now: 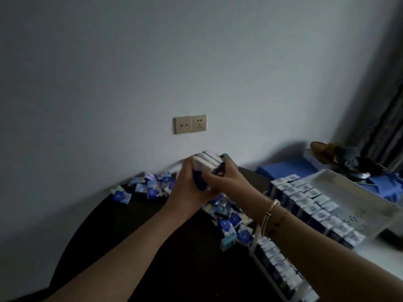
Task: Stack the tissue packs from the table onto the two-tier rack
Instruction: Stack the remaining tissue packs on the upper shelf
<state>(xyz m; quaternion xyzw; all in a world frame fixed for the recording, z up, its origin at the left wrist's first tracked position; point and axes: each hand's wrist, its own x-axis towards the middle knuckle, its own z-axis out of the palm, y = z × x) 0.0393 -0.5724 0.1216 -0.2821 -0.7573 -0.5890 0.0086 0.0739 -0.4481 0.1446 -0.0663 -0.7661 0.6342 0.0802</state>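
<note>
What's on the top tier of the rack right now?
Rows of tissue packs stand on end along the near side of the rack's top tier. Its far side shows bare perforated tray. The right forearm hides the nearest part of the lower tier.

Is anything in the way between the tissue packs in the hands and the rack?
Nothing visible is. Both hands, left hand and right hand, hold the bundle of packs in open air, left of the rack.

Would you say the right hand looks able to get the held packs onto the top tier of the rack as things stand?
Probably yes. The right hand and left hand grip a bundle of packs in the air, and the top tier to the right shows bare tray beside its rows of packs.
</note>
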